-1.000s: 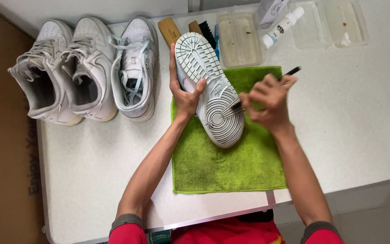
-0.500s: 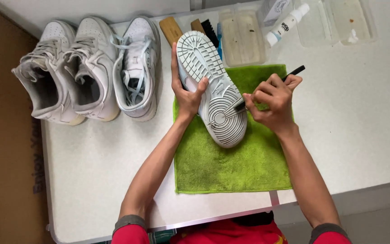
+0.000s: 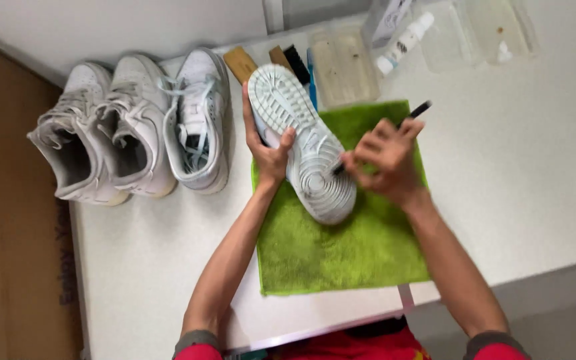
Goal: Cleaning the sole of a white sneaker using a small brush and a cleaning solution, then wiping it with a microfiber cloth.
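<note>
Sneaker (image 3: pixel 301 143) held sole-up over green towel (image 3: pixel 341 253), left hand (image 3: pixel 268 150) wrapped round its side, grip closed. Right hand (image 3: pixel 385 160) pinching thin black tool (image 3: pixel 416 111), tip at sole grooves. Risks: tool skidding toward left thumb; one-sided hold, shoe twisting loose.

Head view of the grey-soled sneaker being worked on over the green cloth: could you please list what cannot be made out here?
- Upper of the grey-soled white sneaker: turned away, only the sole shows.
- Tip of the thin black-handled tool: hidden behind the right hand and the sole.
- Left hand fingers: wrapped behind the sneaker.
- Clear plastic trays: cut off by the top edge, contents blurred.
- Brushes: partly hidden by the sneaker's heel.
</note>
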